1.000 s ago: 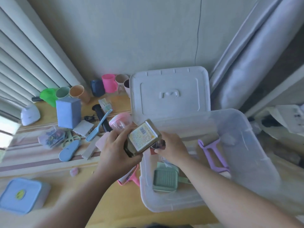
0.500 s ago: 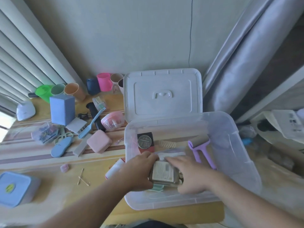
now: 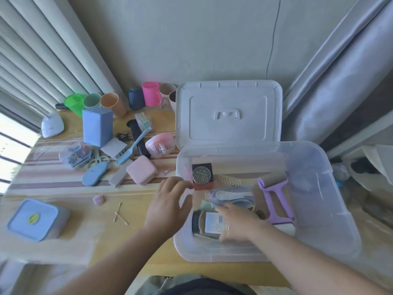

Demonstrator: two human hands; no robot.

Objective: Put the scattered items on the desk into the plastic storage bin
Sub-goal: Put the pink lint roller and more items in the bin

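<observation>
Both forearms are bare and reach forward from the bottom edge. The left hand (image 3: 168,206) is open, palm down, with the fingers spread and holding nothing. The right hand (image 3: 238,223) lies flat, its fingers extended toward the left.

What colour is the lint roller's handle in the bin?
Light purple; the lint roller shows clearly in the head view.
</observation>
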